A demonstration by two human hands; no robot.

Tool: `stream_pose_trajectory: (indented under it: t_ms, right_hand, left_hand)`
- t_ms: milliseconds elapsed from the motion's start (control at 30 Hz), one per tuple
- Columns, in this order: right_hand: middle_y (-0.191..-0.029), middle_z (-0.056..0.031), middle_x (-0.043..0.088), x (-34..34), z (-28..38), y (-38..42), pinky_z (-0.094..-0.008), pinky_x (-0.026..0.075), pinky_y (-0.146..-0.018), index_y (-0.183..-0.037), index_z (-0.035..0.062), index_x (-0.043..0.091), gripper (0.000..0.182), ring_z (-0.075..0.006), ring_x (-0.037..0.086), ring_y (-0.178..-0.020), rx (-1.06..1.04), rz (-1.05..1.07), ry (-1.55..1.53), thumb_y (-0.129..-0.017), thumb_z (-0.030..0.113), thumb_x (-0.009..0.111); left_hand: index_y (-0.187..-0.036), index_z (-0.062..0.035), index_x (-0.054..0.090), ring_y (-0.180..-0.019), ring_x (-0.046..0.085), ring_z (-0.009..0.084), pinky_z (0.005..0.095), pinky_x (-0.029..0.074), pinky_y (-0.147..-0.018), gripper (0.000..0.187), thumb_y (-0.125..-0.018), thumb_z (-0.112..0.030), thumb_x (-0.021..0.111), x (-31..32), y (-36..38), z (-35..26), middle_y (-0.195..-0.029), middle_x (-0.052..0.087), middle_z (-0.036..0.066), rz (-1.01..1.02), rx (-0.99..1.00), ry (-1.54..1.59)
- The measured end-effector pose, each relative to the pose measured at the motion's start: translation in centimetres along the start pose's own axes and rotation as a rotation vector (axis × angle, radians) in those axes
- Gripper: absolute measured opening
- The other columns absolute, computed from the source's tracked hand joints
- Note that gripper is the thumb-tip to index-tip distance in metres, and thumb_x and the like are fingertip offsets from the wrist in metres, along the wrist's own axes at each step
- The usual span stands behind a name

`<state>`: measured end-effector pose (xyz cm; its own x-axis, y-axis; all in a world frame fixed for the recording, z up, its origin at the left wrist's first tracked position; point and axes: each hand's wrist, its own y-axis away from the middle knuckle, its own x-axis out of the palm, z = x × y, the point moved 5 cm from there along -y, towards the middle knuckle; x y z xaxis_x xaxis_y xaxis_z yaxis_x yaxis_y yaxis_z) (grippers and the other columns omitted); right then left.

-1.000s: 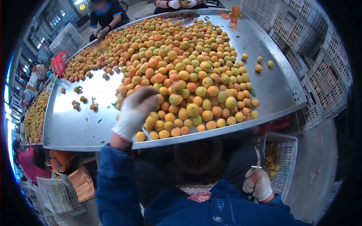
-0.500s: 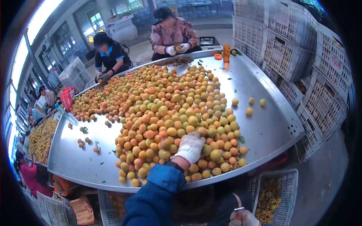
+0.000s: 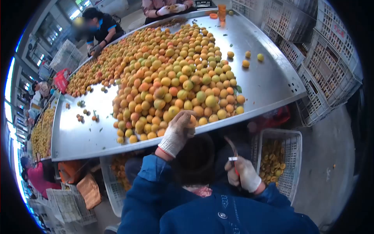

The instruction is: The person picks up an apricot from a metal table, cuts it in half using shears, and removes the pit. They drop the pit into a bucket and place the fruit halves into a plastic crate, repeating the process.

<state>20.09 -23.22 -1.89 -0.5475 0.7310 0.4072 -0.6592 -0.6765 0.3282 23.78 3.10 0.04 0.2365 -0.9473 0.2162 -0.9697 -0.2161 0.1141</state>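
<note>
A curved, shiny metal counter (image 3: 272, 84) carries a broad heap of apricots (image 3: 171, 78), orange, yellow and some green, spread from the near edge toward the far end. Three loose apricots (image 3: 245, 58) lie apart from the heap on the bare metal to the right. A few stray fruits (image 3: 83, 116) and small leaves sit on the left part. An orange cup (image 3: 221, 11) stands at the far end.

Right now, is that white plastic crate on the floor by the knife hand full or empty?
Partly filled. The white slatted plastic crate holds a layer of orange-yellow fruit pieces, with bare wall showing above them.
</note>
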Motion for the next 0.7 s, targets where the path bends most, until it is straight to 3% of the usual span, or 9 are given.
stream_pose_trajectory:
  t_ms: [33, 100, 200, 233, 300, 367, 400, 467, 700]
  right_hand:
    - [-0.053, -0.0023, 0.044, 1.4, 1.8, -0.6, -0.0241, 0.033, -0.042, -0.098, -0.0017, 0.053, 0.046, -0.0095, 0.041, -0.042, -0.058, 0.014, 0.09, -0.102, 0.042, 0.04]
    - [-0.058, -0.0014, 0.047, 3.7, 3.9, -1.7, -0.023, 0.032, -0.043, -0.099, 0.0007, 0.054, 0.04, -0.0084, 0.041, -0.044, -0.127, 0.041, 0.187, -0.102, 0.039, 0.044]
    - [-0.059, 0.0002, 0.046, 6.5, 3.8, -2.9, -0.0212, 0.033, -0.045, -0.099, 0.0015, 0.053, 0.042, -0.0068, 0.041, -0.045, -0.093, 0.079, 0.244, -0.102, 0.042, 0.043]
    - [-0.061, -0.0018, 0.049, 7.0, 3.3, -3.3, -0.0242, 0.037, -0.048, -0.099, 0.0024, 0.054, 0.034, -0.01, 0.047, -0.05, -0.11, 0.076, 0.355, -0.101, 0.035, 0.046]
    - [-0.063, -0.0038, 0.052, 7.8, 1.8, -3.5, -0.0273, 0.041, -0.052, -0.099, 0.0032, 0.055, 0.027, -0.0132, 0.052, -0.055, -0.124, 0.075, 0.468, -0.1, 0.029, 0.049]
    - [-0.069, -0.009, 0.059, 8.4, 1.1, -3.4, -0.0321, 0.045, -0.058, -0.099, 0.0038, 0.055, 0.023, -0.0208, 0.059, -0.062, -0.234, 0.1, 0.58, -0.099, 0.027, 0.053]
    - [-0.069, -0.009, 0.059, 8.6, 1.0, -3.1, -0.0321, 0.045, -0.058, -0.099, 0.0038, 0.055, 0.023, -0.0208, 0.059, -0.062, -0.228, 0.102, 0.583, -0.099, 0.027, 0.053]
    - [-0.074, -0.014, 0.063, 9.3, 1.0, -2.6, -0.035, 0.047, -0.061, -0.1, 0.0039, 0.056, 0.023, -0.0277, 0.063, -0.067, -0.219, 0.123, 0.685, -0.098, 0.027, 0.054]
    - [-0.076, -0.0177, 0.064, 11.0, 1.9, -1.2, -0.0377, 0.049, -0.063, -0.099, 0.0034, 0.055, 0.022, -0.0329, 0.067, -0.073, -0.315, 0.132, 0.751, -0.098, 0.026, 0.054]
  left_hand:
    - [-0.111, -0.0061, 0.057, -0.067, 0.055, 0.0156, 0.0274, 0.045, -0.06, 0.04, -0.098, -0.043, 0.049, 0.4, 1.5, 1.8, -0.08, 0.058, 0.007, -0.017, -0.12, 0.304]
    - [-0.108, -0.0066, 0.057, -0.065, 0.055, 0.0168, 0.0285, 0.044, -0.057, 0.049, -0.097, -0.053, 0.046, 1.5, 4.3, 3.2, -0.081, 0.06, 0.008, -0.11, -0.276, 0.493]
    - [-0.11, -0.007, 0.055, -0.061, 0.057, 0.0131, 0.025, 0.044, -0.054, 0.06, -0.095, -0.063, 0.038, 2.3, 7.8, 3.0, -0.08, 0.061, 0.006, -0.04, -0.203, 0.37]
    - [-0.111, -0.0068, 0.054, -0.06, 0.056, 0.012, 0.0235, 0.043, -0.052, 0.063, -0.095, -0.064, 0.036, 2.4, 9.0, 2.7, -0.08, 0.061, 0.006, -0.046, -0.164, 0.306]
    - [-0.11, -0.0071, 0.056, -0.062, 0.056, 0.0096, 0.0209, 0.042, -0.051, 0.065, -0.096, -0.065, 0.031, 2.3, 10.4, 2.6, -0.08, 0.061, 0.004, -0.108, -0.1, 0.271]
    - [-0.111, -0.005, 0.056, -0.085, 0.063, 0.016, 0.0302, 0.053, -0.081, 0.068, -0.094, -0.066, 0.031, 1.8, 11.7, 2.6, -0.096, 0.064, 0.007, -0.176, -0.093, 0.257]
    - [-0.112, -0.0045, 0.057, -0.089, 0.063, 0.0154, 0.0307, 0.053, -0.086, 0.069, -0.094, -0.065, 0.03, 1.5, 12.1, 2.9, -0.098, 0.064, 0.007, -0.167, -0.092, 0.262]
    - [-0.112, -0.0039, 0.057, -0.089, 0.063, 0.0154, 0.0306, 0.052, -0.086, 0.069, -0.095, -0.065, 0.03, 1.1, 13.0, 2.8, -0.098, 0.064, 0.007, -0.174, -0.052, 0.17]
    - [-0.107, -0.0013, 0.059, -0.088, 0.063, 0.0145, 0.0281, 0.05, -0.084, 0.068, -0.097, -0.062, 0.03, 1.2, 14.3, 2.1, -0.096, 0.064, 0.008, -0.222, 0.148, -0.027]
